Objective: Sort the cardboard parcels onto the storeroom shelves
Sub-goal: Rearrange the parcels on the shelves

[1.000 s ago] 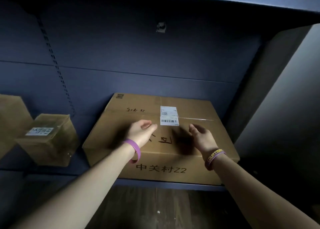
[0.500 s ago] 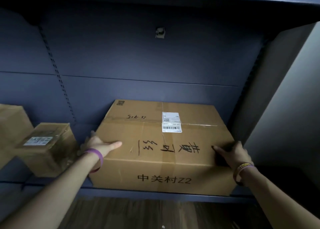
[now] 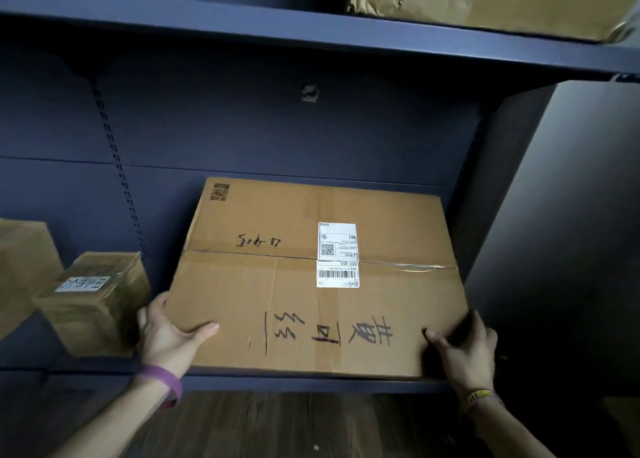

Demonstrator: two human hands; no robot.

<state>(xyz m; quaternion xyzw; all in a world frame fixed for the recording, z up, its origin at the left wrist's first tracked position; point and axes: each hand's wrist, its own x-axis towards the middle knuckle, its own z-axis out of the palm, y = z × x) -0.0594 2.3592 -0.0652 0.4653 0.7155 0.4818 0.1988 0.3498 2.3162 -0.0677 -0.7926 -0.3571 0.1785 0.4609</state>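
You are gripping the large parcel (image 3: 311,284) at its near corners, left hand (image 3: 166,336) and right hand (image 3: 467,350) fingers clasping it; it is lying flat on the dark blue shelf (image 3: 294,383), beside a small box (image 3: 93,298), under a loaded upper shelf (image 3: 277,24).

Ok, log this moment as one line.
stage: shelving | left hand: grips large box at near-left corner | right hand: grips near-right corner | box: on middle shelf | neighbour: small box at left

Brown parcel (image 3: 311,284), dark-blue shelf (image 3: 311,383)
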